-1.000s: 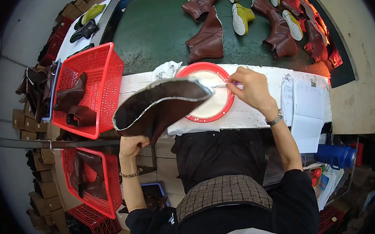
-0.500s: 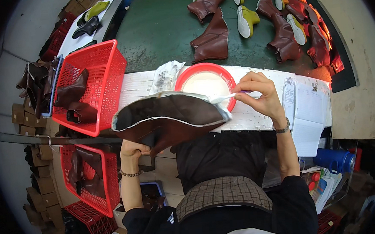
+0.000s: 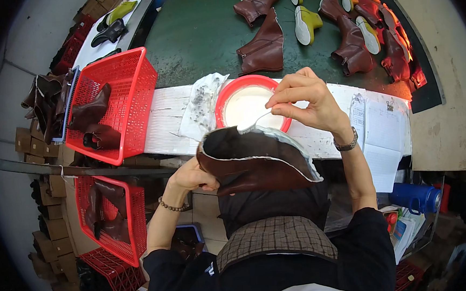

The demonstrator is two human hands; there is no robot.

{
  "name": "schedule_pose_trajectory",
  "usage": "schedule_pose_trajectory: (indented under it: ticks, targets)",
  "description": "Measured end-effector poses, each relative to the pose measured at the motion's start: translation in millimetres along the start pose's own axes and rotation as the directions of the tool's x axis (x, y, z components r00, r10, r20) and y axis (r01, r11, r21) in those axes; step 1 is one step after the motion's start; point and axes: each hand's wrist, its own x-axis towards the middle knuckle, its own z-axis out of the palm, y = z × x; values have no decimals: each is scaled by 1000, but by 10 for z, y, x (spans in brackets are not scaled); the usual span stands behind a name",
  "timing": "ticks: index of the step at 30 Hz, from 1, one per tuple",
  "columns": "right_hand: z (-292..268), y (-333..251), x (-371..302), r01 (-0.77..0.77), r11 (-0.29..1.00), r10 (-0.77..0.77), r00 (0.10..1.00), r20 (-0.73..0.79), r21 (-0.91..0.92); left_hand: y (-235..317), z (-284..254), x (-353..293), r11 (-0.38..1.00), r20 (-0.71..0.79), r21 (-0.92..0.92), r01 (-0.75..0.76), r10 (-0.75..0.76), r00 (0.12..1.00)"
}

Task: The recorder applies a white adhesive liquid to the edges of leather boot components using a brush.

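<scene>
A dark brown leather boot upper (image 3: 262, 173) hangs over my lap, its pale-edged opening facing up. My left hand (image 3: 193, 176) is closed on its left side. My right hand (image 3: 308, 99) pinches a small white brush (image 3: 261, 118), whose tip meets the opening's far edge, where a white wet coating shows. Just behind the boot stands a red plastic basin (image 3: 220, 104) with milky white liquid in it. The boot's lower part is foreshortened and partly out of sight.
A stained white cloth (image 3: 204, 101) lies left of the basin. Red baskets (image 3: 142, 92) with brown boots stand at left. On the green conveyor belt (image 3: 193, 40) lie brown uppers and yellow-green shoe forms (image 3: 308, 24). Papers (image 3: 381, 146) and a blue flask (image 3: 416, 198) are at right.
The boot upper has shifted right and turned in my left hand. My right hand and the brush have moved left along the edge, from its right corner toward the middle.
</scene>
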Motion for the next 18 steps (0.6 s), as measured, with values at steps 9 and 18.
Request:
schedule_pose_trajectory:
  ticks: [9, 18]
  targets:
    - [70, -19, 183, 136, 990, -135, 991, 24, -45, -8, 168, 196, 991, 95, -47, 126, -121, 988]
    - [246, 808, -576, -362, 862, 487, 785, -381, 355, 319, -167, -43, 974, -455, 27, -223, 211, 865]
